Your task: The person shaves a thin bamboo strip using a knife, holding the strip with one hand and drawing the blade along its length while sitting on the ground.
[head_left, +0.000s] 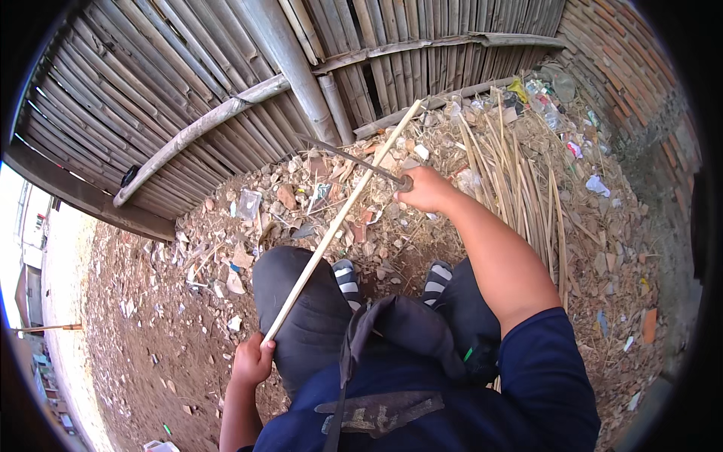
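My left hand [252, 360] is closed around the near end of a long, pale bamboo strip [324, 253], beside my left knee. From there the strip slants up and away to the right, past the knee, toward the bamboo wall. In my right hand [426, 190] is the handle of a knife [346, 157] with a long, thin, dark blade. The blade points left and crosses the strip in its far half; whether the two touch I cannot tell. On the ground to the right of my right forearm lies a bundle of similar thin strips [510, 173].
A bamboo slat wall [203, 83] with a round post [294, 75] stands ahead, and a brick wall [633, 68] at the right. Stones and litter cover the dirt ground [151, 339]. Plastic rubbish [546, 105] lies in the far right corner. Both my knees are bent up in front.
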Available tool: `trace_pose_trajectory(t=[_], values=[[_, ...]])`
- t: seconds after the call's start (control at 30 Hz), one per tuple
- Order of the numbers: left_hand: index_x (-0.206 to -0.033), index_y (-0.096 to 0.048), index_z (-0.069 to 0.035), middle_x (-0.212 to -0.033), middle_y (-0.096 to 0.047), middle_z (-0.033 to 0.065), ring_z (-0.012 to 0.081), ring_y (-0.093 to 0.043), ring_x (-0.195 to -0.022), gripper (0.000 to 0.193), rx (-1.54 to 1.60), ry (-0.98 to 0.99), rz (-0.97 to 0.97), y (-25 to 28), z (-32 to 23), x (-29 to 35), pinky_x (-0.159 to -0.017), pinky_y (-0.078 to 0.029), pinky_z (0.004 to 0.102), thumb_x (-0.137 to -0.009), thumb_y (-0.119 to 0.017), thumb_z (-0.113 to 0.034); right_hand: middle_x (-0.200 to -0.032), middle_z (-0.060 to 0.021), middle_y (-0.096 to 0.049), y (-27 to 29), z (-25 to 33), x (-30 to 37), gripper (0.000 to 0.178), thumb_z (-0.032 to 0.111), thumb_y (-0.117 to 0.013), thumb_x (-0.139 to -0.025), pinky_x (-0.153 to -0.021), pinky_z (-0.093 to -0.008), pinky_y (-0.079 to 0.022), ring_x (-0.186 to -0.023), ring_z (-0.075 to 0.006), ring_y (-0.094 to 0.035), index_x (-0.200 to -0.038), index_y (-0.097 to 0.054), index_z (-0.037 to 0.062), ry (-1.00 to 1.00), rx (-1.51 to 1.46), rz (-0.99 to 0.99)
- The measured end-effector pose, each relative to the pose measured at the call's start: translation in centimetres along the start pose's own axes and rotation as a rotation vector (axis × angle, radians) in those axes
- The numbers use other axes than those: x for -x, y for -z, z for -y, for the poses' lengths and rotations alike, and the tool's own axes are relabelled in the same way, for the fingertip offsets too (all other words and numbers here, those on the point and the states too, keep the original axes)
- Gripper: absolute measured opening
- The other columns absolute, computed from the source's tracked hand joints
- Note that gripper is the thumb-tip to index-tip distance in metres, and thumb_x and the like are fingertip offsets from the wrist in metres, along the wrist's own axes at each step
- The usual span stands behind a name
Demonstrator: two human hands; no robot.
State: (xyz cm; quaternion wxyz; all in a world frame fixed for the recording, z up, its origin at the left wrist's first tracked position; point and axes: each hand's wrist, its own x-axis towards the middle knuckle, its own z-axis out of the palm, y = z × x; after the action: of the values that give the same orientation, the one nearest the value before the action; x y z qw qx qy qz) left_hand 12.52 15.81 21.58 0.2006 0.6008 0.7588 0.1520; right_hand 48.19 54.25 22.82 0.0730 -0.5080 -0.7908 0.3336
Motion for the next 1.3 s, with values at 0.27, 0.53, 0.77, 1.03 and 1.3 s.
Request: trace_pose_trajectory(t=[0.27,0.53,0.77,1.03,1.3], values=[[-0.084,-0.053,-0.004,-0.068,-0.062,0.0236,0.0476,-0.062,-0.065,0.038,-0.154,0.008,-0.157,-1.1,-0.6,1.3,-0.057,-0.047,0.0550,-0.098,-0.058,-0.039,-0.089,-0.0195,-0.071,-0.6,1.2,1.3,0.037,0.033,-0.076,-0.079,-0.080,-0.0428,-0.054,-0.087,-0.0367,-0.069,-0.103,-0.072,0.0052,0.142,-0.135,-0.239],[-0.084,-0.049,-0.001,-0.069,-0.060,0.0263,0.0491,-0.060,-0.067,0.037,-0.122,0.185,-0.059,0.5,-3.6,0.9,-0.059,-0.043,0.0573,-0.104,-0.045,-0.033,-0.087,-0.0189,-0.071,-2.0,1.2,1.0,0.039,0.037,-0.078,-0.078,-0.078,-0.0429,-0.054,-0.085,-0.0372,-0.069,-0.103,-0.073,0.0074,0.168,-0.059,-0.188],[-0.086,-0.047,0.000,-0.069,-0.058,0.0284,0.0530,-0.058,-0.071,0.043,0.049,0.123,0.054,1.2,-3.6,0.8,-0.061,-0.043,0.0570,-0.105,-0.044,-0.038,-0.088,-0.0201,-0.071,-1.9,3.2,2.1,0.047,0.042,-0.079,-0.077,-0.079,-0.0439,-0.054,-0.085,-0.0376,-0.069,-0.107,-0.072,0.0071,0.245,0.086,-0.069],[-0.084,-0.054,0.002,-0.072,-0.059,0.0288,0.0517,-0.060,-0.076,0.047,0.109,0.185,0.155,2.4,-4.2,0.1,-0.065,-0.045,0.0540,-0.106,-0.044,-0.039,-0.098,-0.0206,-0.071,-0.8,1.7,1.1,0.041,0.040,-0.077,-0.080,-0.083,-0.0451,-0.054,-0.095,-0.0363,-0.069,-0.104,-0.071,0.0070,0.109,0.108,0.014],[-0.082,-0.054,0.000,-0.069,-0.059,0.0273,0.0518,-0.059,-0.070,0.045,0.042,0.157,0.136,1.4,-3.7,-0.2,-0.060,-0.044,0.0556,-0.105,-0.046,-0.039,-0.094,-0.0195,-0.071,-2.2,2.7,0.4,0.041,0.041,-0.077,-0.080,-0.079,-0.0443,-0.053,-0.091,-0.0362,-0.068,-0.095,-0.071,0.0041,0.094,0.065,0.249]])
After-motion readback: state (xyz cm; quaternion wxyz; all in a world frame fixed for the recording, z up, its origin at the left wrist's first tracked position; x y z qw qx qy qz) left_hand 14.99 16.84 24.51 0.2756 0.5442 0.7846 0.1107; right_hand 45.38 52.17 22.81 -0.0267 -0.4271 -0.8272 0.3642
